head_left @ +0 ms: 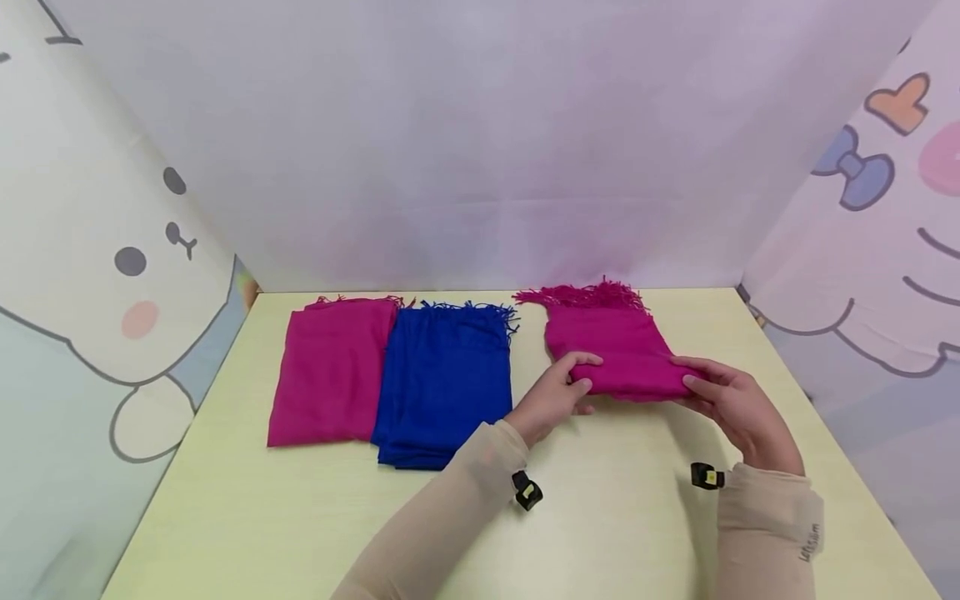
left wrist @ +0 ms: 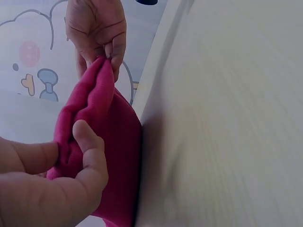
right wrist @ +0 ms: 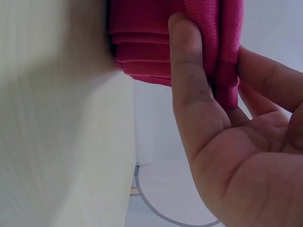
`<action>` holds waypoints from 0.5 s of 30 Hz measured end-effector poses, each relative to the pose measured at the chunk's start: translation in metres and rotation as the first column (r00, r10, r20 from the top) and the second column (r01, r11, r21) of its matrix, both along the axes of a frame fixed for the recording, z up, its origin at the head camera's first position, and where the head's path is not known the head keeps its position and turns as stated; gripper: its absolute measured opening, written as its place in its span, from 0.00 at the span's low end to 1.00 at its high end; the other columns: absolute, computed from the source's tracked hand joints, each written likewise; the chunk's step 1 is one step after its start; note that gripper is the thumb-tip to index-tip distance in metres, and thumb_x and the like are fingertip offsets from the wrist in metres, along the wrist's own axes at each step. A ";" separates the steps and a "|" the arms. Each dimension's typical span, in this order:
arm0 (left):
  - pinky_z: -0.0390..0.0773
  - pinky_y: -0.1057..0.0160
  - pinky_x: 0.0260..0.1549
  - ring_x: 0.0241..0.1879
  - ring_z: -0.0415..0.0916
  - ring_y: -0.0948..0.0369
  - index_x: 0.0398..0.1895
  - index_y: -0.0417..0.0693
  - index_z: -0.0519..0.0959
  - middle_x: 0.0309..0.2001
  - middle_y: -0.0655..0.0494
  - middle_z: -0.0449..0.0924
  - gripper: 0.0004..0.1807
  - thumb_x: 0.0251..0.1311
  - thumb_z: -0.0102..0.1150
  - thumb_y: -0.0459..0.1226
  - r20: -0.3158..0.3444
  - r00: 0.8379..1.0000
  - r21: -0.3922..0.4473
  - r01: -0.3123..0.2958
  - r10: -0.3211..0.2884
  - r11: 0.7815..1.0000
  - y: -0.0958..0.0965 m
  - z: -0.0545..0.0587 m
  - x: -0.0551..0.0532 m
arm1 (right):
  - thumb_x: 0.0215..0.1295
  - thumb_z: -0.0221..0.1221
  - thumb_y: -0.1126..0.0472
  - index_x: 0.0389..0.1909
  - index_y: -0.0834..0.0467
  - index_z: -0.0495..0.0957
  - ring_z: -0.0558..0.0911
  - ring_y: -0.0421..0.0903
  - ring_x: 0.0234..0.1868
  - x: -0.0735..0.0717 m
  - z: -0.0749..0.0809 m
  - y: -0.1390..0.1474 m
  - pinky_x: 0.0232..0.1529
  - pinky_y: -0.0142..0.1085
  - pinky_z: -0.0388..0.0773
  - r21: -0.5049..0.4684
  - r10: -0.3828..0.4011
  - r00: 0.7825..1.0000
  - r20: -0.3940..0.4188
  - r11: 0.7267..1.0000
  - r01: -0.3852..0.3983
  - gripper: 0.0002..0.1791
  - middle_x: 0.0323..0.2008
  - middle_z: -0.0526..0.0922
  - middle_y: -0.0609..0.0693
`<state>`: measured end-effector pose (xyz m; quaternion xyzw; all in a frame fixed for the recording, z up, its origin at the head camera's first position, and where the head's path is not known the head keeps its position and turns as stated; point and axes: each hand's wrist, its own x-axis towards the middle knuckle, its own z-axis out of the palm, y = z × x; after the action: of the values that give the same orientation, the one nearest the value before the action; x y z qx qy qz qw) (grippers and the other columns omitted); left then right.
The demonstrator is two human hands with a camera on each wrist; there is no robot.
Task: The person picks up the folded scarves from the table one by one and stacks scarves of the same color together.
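Printed walls [head_left: 67, 217] flank a pale table [head_left: 300, 517]; left grip [head_left: 551, 397] and right grip [head_left: 744, 410] pinch magenta cloth [head_left: 609, 337].

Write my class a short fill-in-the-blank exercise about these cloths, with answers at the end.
1. The middle cloth is coloured ____.
2. The left hand and right hand hold the pink cloth at the row's ____ end (left/right).
3. That cloth's fringe lies along its ____ edge (near/far).
Answers: blue; right; far.

Solid magenta on the rightmost cloth [head_left: 611, 342] and on the leftmost cloth [head_left: 333, 375]; solid royal blue on the middle cloth [head_left: 452, 375]. Pale yellow, faintly grained, for the counter [head_left: 300, 517]. Beige for the sleeves [head_left: 446, 508]. Pastel cartoon print, grey-outlined, across the side walls [head_left: 82, 175].
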<state>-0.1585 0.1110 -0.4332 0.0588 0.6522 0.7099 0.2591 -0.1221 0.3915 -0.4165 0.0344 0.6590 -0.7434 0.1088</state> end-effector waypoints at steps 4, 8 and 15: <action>0.83 0.60 0.41 0.41 0.82 0.42 0.56 0.65 0.77 0.52 0.57 0.70 0.16 0.73 0.53 0.33 -0.004 0.999 -0.011 0.052 -0.052 0.999 -0.001 0.000 0.005 | 0.72 0.56 0.67 0.65 0.64 0.74 0.86 0.39 0.44 0.004 -0.001 0.002 0.48 0.36 0.82 0.028 -0.021 1.000 0.018 0.999 0.020 0.21 0.48 0.83 0.44; 0.84 0.59 0.40 0.42 0.83 0.46 0.58 0.61 0.76 0.43 0.52 0.73 0.14 0.73 0.54 0.39 0.010 0.996 -0.039 0.091 -0.090 0.995 -0.005 -0.003 0.010 | 0.73 0.56 0.67 0.65 0.66 0.73 0.86 0.39 0.44 0.008 -0.003 0.001 0.49 0.36 0.82 0.063 -0.015 0.999 0.036 0.998 0.013 0.22 0.50 0.83 0.42; 0.83 0.62 0.35 0.32 0.83 0.54 0.57 0.54 0.78 0.39 0.56 0.79 0.16 0.74 0.52 0.48 -0.062 0.987 -0.208 0.134 -0.149 0.969 -0.013 -0.009 0.016 | 0.72 0.58 0.65 0.66 0.71 0.69 0.86 0.38 0.43 0.017 -0.004 -0.002 0.48 0.34 0.82 0.262 -0.021 0.998 0.067 0.965 0.002 0.25 0.47 0.81 0.37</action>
<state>-0.1427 0.0979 -0.4418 0.1057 0.7249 0.6166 0.2884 -0.1051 0.3895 -0.4202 0.0782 0.7470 -0.6489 0.1218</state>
